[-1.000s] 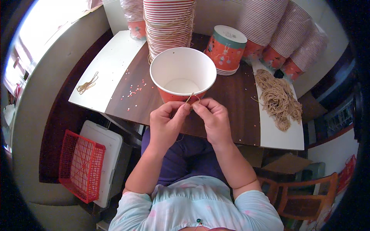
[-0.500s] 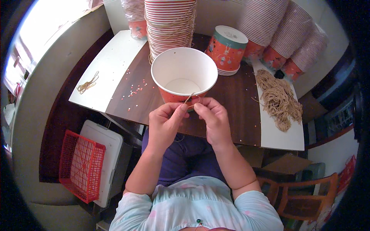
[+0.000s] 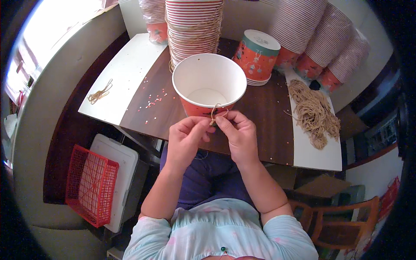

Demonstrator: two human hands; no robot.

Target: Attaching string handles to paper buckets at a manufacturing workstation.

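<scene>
A large paper bucket (image 3: 209,82), white inside and orange outside, stands upright at the table's front edge with its mouth up. A small dark hole shows in its far wall near the rim. A tan string (image 3: 212,113) loops up against the near rim; whether it passes through the wall is hidden. My left hand (image 3: 189,135), closed, pinches the string between thumb and fingers. Close beside it my right hand (image 3: 238,135) is pinched shut on the string too, thumb on top. A crossing or knot seems to lie between my fingertips.
Behind the bucket rises a tall stack of buckets (image 3: 194,30) with strings hanging on it. An upside-down bucket (image 3: 256,60) and wrapped stacks (image 3: 299,26) stand right of it. A string heap (image 3: 315,115) lies right, a small bundle (image 3: 100,92) left. A red basket (image 3: 92,186) sits lower left.
The string has been drawn into an upright loop between my fingertips, where before its end stuck out at a slant. My hands stay close together in almost the same place.
</scene>
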